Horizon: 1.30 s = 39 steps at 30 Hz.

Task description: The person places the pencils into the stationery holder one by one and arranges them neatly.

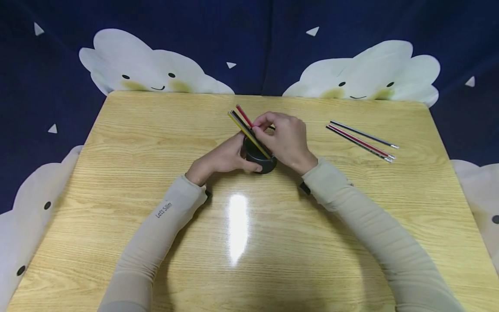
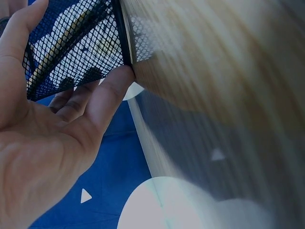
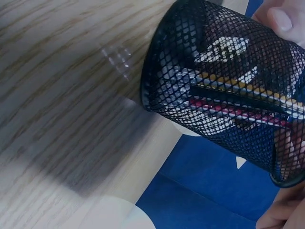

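Observation:
A black wire-mesh pencil cup [image 1: 267, 166] stands on the wooden table, and my left hand [image 1: 230, 154] holds it round its side. In the left wrist view, a left fingertip touches the edge of the mesh near the cup's base. A yellow-and-black pencil [image 1: 247, 132] leans up out of the cup to the left, with a black pencil close beside it. My right hand [image 1: 286, 136] is above the rim, its thumb and forefinger pinching a red pencil [image 1: 243, 114]. Through the mesh in the right wrist view, the lower ends of the yellow and red pencils show inside.
To the right on the table [image 1: 296, 260] lie a dark blue-grey pencil [image 1: 364, 134], a red pencil [image 1: 364, 142] and a black pencil [image 1: 356, 142], roughly side by side. A dark blue curtain [image 1: 257, 43] with cloud faces hangs beyond the table's far edge.

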### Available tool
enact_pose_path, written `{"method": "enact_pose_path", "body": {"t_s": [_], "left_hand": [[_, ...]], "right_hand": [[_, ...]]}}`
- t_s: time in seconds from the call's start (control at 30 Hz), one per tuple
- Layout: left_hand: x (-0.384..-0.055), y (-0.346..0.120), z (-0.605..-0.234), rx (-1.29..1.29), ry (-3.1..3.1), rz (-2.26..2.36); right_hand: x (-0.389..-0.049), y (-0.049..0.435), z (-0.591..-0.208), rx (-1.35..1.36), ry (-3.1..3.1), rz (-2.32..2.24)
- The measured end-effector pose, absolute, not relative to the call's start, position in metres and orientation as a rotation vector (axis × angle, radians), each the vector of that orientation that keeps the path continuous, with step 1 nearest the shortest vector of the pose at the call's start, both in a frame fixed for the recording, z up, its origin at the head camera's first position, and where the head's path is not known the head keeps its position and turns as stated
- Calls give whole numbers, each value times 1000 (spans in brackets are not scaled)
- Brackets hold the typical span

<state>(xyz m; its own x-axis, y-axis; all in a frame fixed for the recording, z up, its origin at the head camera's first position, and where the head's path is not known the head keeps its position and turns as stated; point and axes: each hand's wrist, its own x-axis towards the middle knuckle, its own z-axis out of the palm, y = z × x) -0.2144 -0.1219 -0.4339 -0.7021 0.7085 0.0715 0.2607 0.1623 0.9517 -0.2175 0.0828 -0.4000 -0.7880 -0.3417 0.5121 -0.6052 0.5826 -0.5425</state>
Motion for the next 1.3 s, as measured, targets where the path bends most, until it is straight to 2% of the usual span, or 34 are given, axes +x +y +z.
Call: {"method": "enact_pose_path", "body": {"t_s": [0.83, 1.3], "left_hand": [[-215, -121, -435, 912, 2050, 1560], [-215, -119, -435, 888, 2156, 1486]], "right_hand": [[-214, 89, -397, 756, -2409, 1059], [-215, 143, -400, 622, -2314, 1124]]}}
